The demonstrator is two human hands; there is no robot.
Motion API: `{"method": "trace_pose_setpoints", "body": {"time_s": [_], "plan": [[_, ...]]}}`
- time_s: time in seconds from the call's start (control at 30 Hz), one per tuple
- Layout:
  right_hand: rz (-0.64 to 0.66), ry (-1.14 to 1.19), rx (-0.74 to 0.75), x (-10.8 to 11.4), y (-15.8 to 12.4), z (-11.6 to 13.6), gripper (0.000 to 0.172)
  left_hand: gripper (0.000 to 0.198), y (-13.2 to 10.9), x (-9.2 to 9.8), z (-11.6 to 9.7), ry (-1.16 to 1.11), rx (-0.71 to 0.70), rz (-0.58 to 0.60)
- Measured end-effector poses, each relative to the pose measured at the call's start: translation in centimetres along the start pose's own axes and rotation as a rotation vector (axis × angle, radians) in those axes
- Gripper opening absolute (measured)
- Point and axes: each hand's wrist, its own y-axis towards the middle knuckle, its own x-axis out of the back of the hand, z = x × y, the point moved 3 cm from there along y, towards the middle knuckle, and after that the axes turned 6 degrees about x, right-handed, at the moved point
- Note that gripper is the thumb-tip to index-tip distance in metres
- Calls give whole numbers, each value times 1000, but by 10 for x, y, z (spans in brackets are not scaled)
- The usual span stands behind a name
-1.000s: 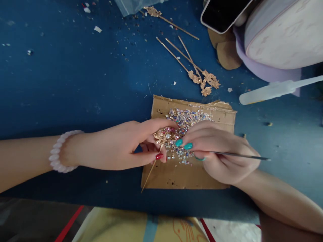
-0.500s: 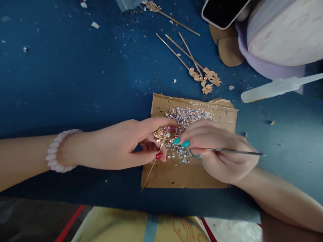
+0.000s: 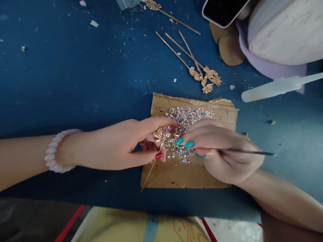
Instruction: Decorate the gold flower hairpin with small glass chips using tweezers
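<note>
My left hand [image 3: 131, 144] is closed on a gold hairpin [image 3: 159, 135], gripping it by its ornate head. A white pearl and pink stones show on that head, and the pin's thin shaft slants down past my thumb. In my right hand [image 3: 227, 151], closed fingers pinch a thin dark tweezer-like tool [image 3: 242, 152]; its working tip is hidden behind my fingers, close to the hairpin's right side. Beneath both hands, a heap of small coloured rhinestones [image 3: 185, 114] covers part of a cardboard sheet [image 3: 199, 176].
Several gold hairpins [image 3: 199, 75] lie beyond the cardboard on the blue table [image 3: 75, 74]. A translucent plastic dropper bottle [image 3: 272, 90] rests at right. Farther back are a phone [image 3: 224, 11], brown round pieces [image 3: 230, 50] and a pale rounded case [image 3: 287, 33].
My right hand has shifted slightly to the right with the tool, away from the hairpin. My left hand and the hairpin stay nearly in place.
</note>
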Motion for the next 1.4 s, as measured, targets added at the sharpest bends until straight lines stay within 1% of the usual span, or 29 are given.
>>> {"method": "trace_pose_setpoints", "body": {"time_s": [0.2,0.4,0.5,0.6,0.83,1.03,1.3,1.4], "plan": [[0,-12,-5,-2,1,0,5,58,-1,0,0,4,-10,0],[-6,-53,-45,-3,1,-1,8,55,0,0,-1,7,7,6],[5,-31,-17,-3,2,0,7,56,0,0,-1,25,26,4],[8,-34,4,-2,3,0,8,56,0,0,-1,18,14,0],[5,-6,-25,-2,2,1,7,56,0,0,-2,14,31,4],[-30,20,-23,-3,2,0,7,57,0,1,-1,32,14,7],[-29,14,-11,0,2,0,8,63,-1,2,-1,26,18,3],[5,-1,4,1,3,1,8,64,-1,3,-2,-15,4,8]]}}
